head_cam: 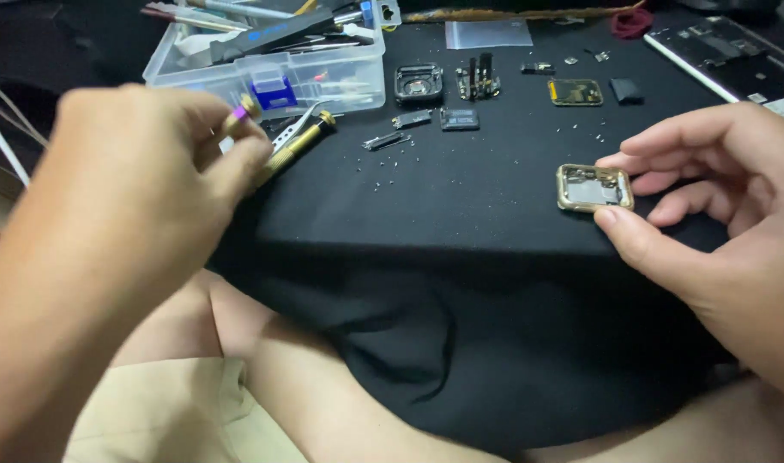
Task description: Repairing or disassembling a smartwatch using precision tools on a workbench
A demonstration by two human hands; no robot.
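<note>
A person seated at a black-draped worktop (pixel 495 223) steadies a small gold-coloured watch case (pixel 594 188) with the right hand (pixel 718 214), thumb and fingertips pinched on its right edge; the case lies close to the near edge of the cloth, above the lap. The left hand (pixel 152 171) is closed on a slim brass-coloured screwdriver (pixel 293 147) with a purple cap, its tip pointing toward a pair of tweezers (pixel 299 124).

The risk, as it looks from here: the case sits so near the drop that a slip of the thumb could tip it off. Tiny screws (pixel 392 171) lie scattered loose across the cloth; a sweep of either wrist could scatter them.

Open room lies mid-cloth between the hands. Farther off, a clear parts box (pixel 323 77) at left and dismantled components (pixel 478 81) crowd the far edge.
</note>
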